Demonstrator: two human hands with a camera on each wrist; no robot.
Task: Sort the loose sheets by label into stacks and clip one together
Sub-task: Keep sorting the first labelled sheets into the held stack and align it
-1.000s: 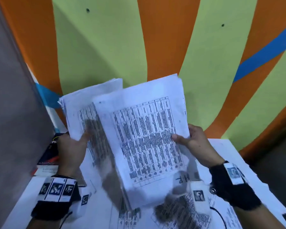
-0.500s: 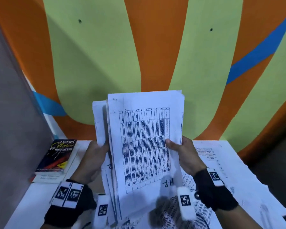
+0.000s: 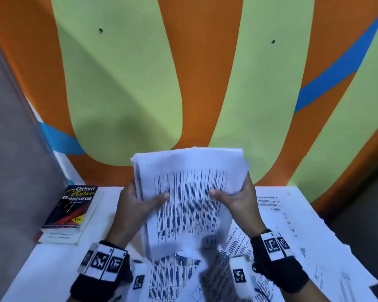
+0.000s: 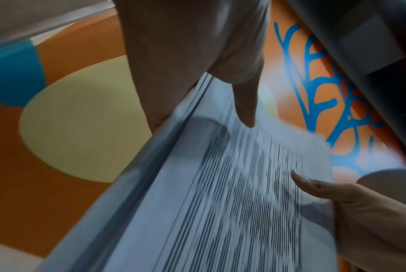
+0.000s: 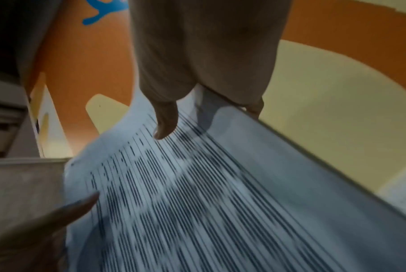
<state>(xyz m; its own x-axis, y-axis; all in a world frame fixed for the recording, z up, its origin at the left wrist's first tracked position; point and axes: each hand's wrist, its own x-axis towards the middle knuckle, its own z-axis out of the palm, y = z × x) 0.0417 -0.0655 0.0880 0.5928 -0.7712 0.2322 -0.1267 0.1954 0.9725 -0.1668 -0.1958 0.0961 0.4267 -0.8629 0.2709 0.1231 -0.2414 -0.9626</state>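
Stack (image 3: 190,192) lowered | left hand (image 3: 138,205), right hand (image 3: 238,199) pinch its sides

Both hands are bare, and each wrist wears a black fabric band. The left hand (image 3: 138,205) has a white block of square black-and-white markers on its band, with another marker tag below. The right hand (image 3: 238,201) has similar markers, plus a white camera housing with a dark cable.
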